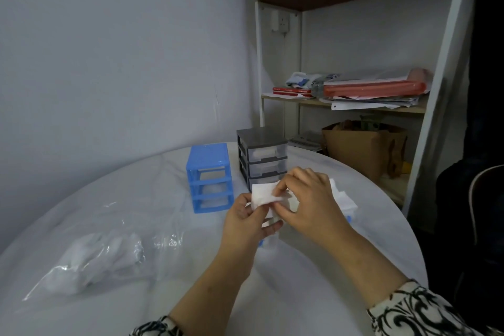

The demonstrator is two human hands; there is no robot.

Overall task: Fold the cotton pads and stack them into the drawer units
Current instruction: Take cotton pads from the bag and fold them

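A white cotton pad (262, 194) is held up above the table, between both hands. My left hand (246, 222) grips its lower left part from below. My right hand (308, 203) pinches its right edge with thumb and fingers. Behind the hands stand a blue drawer unit (208, 177) with its drawer slots open at the front and a grey drawer unit (261, 155) with clear drawers that hold white pads. A pile of white pads (345, 198) lies to the right, partly hidden by my right hand. A blue drawer (263, 241) peeks out under my hands.
A clear plastic bag (92, 259) with white pads lies at the front left of the round white table (152, 180). A metal shelf rack (354, 95) with papers, books and a brown paper bag stands behind the table at the right. A dark chair (480, 199) is at the right edge.
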